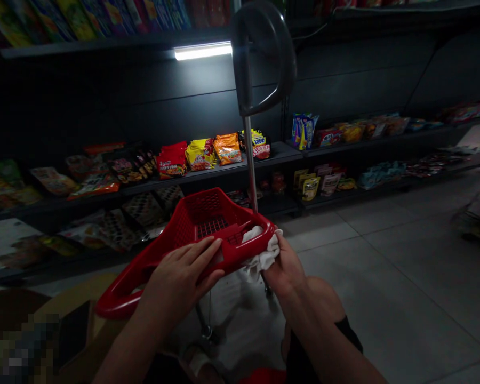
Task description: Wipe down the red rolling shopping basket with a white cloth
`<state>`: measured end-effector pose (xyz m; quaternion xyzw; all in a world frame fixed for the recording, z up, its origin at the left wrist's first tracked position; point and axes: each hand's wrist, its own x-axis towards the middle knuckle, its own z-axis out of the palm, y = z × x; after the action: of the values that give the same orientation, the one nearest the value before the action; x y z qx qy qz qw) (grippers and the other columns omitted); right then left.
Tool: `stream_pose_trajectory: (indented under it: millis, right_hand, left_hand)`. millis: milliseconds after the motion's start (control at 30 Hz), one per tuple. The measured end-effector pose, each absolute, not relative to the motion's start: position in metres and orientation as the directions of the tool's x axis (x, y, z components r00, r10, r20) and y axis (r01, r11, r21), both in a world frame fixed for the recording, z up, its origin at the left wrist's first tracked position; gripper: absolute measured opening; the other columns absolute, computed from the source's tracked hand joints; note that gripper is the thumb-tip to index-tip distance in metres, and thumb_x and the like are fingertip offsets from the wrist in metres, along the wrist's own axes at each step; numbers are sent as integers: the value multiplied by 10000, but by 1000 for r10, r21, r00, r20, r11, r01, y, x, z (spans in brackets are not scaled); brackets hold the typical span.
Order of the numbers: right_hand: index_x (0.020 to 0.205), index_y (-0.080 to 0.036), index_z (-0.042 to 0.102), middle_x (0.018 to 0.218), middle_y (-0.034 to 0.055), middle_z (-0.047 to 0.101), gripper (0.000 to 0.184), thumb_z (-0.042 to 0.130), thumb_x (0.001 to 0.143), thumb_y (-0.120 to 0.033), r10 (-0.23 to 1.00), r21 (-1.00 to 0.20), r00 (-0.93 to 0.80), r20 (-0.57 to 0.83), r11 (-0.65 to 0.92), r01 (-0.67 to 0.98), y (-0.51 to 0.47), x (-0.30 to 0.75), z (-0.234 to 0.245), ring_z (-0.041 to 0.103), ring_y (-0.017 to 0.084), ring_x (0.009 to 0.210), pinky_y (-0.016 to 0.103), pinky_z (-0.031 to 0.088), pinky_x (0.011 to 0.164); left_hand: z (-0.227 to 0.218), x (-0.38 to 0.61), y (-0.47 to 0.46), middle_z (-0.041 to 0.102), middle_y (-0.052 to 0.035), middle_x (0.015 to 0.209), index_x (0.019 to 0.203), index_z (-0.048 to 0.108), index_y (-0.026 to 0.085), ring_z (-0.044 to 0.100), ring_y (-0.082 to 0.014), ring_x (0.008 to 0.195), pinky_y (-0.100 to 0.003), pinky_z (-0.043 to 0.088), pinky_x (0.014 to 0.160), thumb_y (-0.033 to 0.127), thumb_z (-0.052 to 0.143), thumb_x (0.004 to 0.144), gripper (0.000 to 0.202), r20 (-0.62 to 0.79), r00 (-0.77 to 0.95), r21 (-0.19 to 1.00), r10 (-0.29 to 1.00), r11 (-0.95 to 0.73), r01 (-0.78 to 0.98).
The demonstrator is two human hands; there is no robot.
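A red plastic shopping basket [208, 229] stands on a wheeled frame in front of me, with a thin metal pole [250, 160] rising from its far rim to a black curved handle [260, 56]. My left hand [180, 280] wraps over the basket's near side wall. My right hand [286, 264] presses a crumpled white cloth [262, 253] against the basket's right rim. Part of the cloth is tucked behind the rim and hidden from view.
Low dark shelves [224, 170] with snack packets run along the left and back, under a lit strip lamp [202, 51]. Grey floor tiles [384, 288] spread to the right. A cardboard box [76, 298] sits at lower left, and another wire cart [476, 218] shows at the right edge.
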<state>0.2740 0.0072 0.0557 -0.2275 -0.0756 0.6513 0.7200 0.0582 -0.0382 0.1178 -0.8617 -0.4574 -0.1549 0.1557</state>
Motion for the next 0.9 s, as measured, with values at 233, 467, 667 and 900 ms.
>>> stream_pose_trajectory:
  millis: [233,467,667,900]
  right_hand:
    - [1183,-300,629,1134,20,673,362,619,827,-239,842,-858,443,307,446,-255,-4,289,57,650,174,1001,377,522,935]
    - [859,-217,685,931,31,704,249,467,788,-120,680,-663,-158,716,733,152,43,311,70,637,193,923,371,472,879]
    - [765,-216,640,838,15,664,182,487,776,-118,580,-556,-194,792,815,166,25,292,74,611,185,859,391,445,892]
    - [996,-239,645,1074,45,681,198,455,940,-231,677,-678,90,731,735,-22,24,273,45,597,206,1121,416,411,1032]
  left_hand:
    - [118,51,-42,594,-58,1407,1437,491,279,613,-275,1189,-454,509,966,537,528,922,577,399,512,-99,760,-520,849]
    - [118,38,-42,601,-66,1399,1422,513,275,620,-282,1175,-452,503,975,544,536,913,576,412,537,-109,736,-546,831]
    - [120,22,-42,603,-45,1397,1418,511,307,616,-278,1186,-446,503,985,562,567,882,595,369,495,-64,787,-510,858]
    - [119,-7,-38,573,-41,1432,1431,492,318,576,-270,1253,-436,471,1037,511,587,882,589,332,521,5,786,-554,832]
